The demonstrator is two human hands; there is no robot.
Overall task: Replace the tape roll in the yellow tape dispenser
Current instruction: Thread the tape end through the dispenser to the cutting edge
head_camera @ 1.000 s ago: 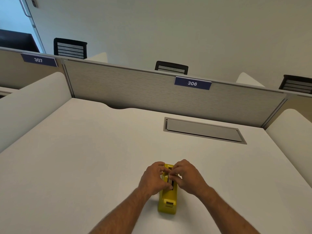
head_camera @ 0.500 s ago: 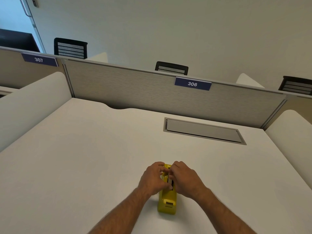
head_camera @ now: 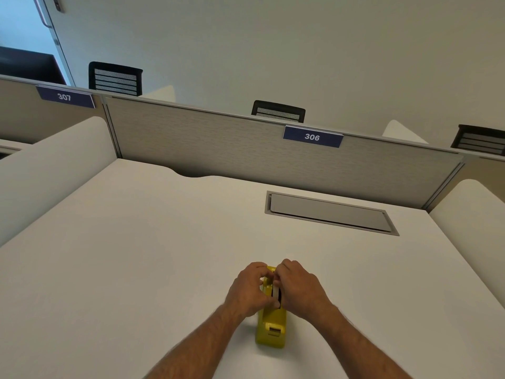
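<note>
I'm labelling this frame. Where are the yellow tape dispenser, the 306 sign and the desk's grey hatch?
yellow tape dispenser point(head_camera: 271, 328): head view, near cutter end.
306 sign point(head_camera: 312, 137): head view, number.
grey hatch point(head_camera: 329, 213): head view, lid middle.

Tape roll point(head_camera: 276, 292) mostly hidden under both hands, fingers point(head_camera: 269, 302) perhaps pinching it, forearms cut off below

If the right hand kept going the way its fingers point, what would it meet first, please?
Its fingers point left, so the right hand would probably meet the left hand first, across the tape dispenser; depth is unclear.

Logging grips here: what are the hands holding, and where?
Both the left hand and right hand grip the yellow tape dispenser at its far, roll end.
</note>
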